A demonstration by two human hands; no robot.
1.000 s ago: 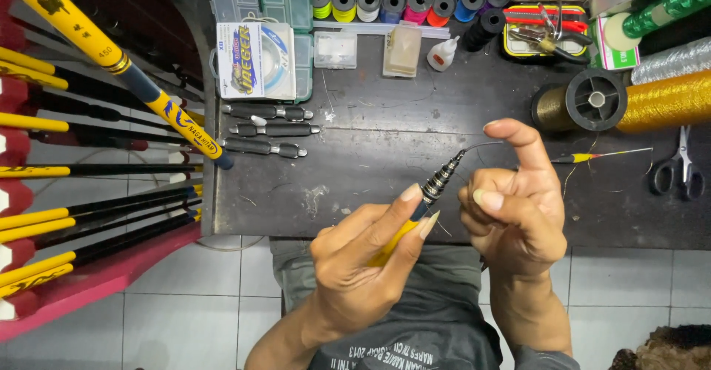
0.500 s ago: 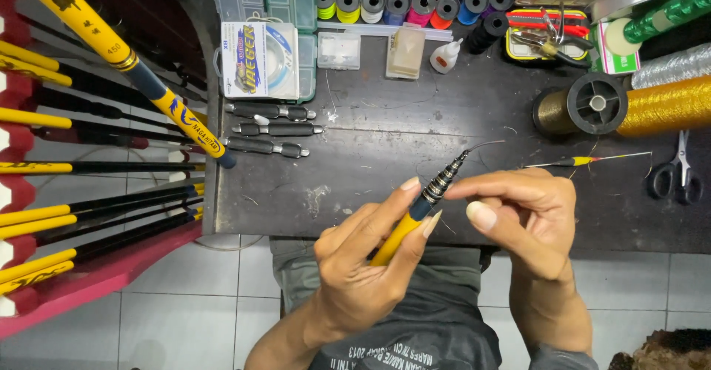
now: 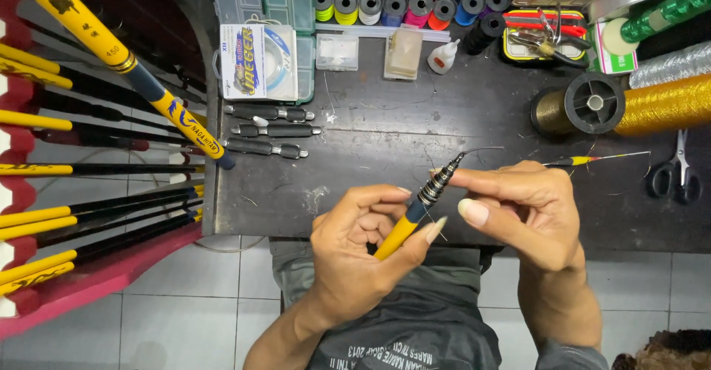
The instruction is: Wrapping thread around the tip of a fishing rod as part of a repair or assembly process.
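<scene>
Thread-wrapping looks in hand: left hand (image 3: 359, 248) grips the yellow rod section (image 3: 415, 214) above the dark table (image 3: 385, 148), right hand (image 3: 529, 211) pinches its stepped tip. Next likely calls for steady, taut tension.

Yellow rod (image 3: 404, 231): lower end hidden inside left hand (image 3: 355, 255); scissors (image 3: 672, 176), gold thread spool (image 3: 666, 105): cut off at right edge; thin thread beyond rod tip: too fine to trace.
</scene>
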